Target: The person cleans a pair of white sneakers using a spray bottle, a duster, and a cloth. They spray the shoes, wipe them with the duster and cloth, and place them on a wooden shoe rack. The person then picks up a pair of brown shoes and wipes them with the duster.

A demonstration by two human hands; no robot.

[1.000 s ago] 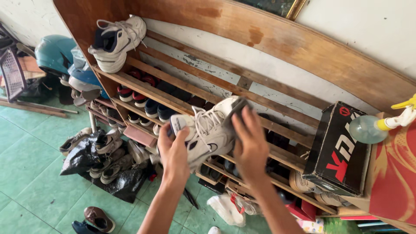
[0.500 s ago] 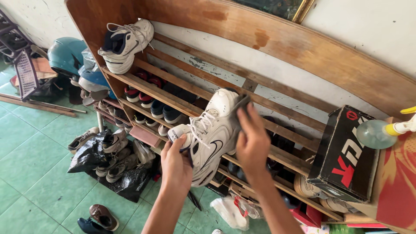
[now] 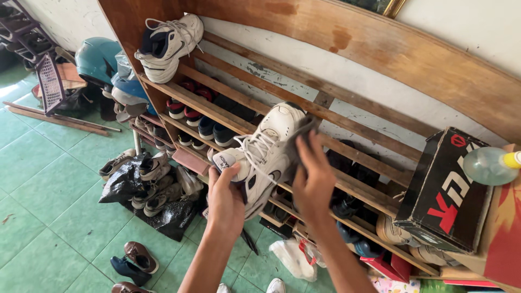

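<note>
- We hold 1 white sneaker (image 3: 265,157) in mid-air in front of the wooden shoe rack (image 3: 228,111), toe tilted up, so its side faces us.
- Our left hand (image 3: 225,201) grips the heel end from below, thumb on the collar, steadying the shoe.
- Our right hand (image 3: 313,182) presses a dark cloth (image 3: 297,137) against the toe side, fingers closed over it.
- A second white sneaker (image 3: 167,46) rests on the rack's top shelf, out of the way.
- A black shoebox (image 3: 442,192) and a spray bottle (image 3: 491,165) sit at the right, within easy reach.
</note>
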